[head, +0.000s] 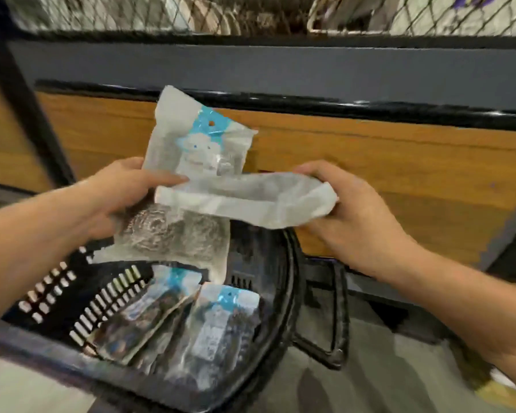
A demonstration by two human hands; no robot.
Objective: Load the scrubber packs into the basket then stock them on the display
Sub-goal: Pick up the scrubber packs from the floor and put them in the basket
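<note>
Item under inspection: one scrubber pack (179, 231), held upright in the air above the basket (289, 281), left of centre. The pack is a clear pouch with a blue and white header card and a punched hang hole at its top. A coil of steel wool shows through its lower half.

Left hand (122, 192): clamped on the pack's left edge, thumb laid across the front and fingers behind.

Right hand (355, 210): closed on one end of a limp, translucent white plastic bag (251, 201). The bag stretches leftward and crosses in front of the pack's middle. Whether its left end touches the left thumb cannot be told. The two hands are apart, level with each other, with the bag spanning the gap.

Basket: dark, slotted plastic, on the near side below the hands. Two more packs (221, 329) of the same kind lie inside it, side by side and slightly overlapped, header cards toward the far side. A black handle (337, 317) hangs down outside the right rim.

Surroundings: a wood-look panel (399, 162) runs across the far side behind the hands, capped by a black rail (340, 107). Wire mesh (131, 13) sits farther back at the top, its contents blurred. Grey floor (385, 368) shows at the near right
</note>
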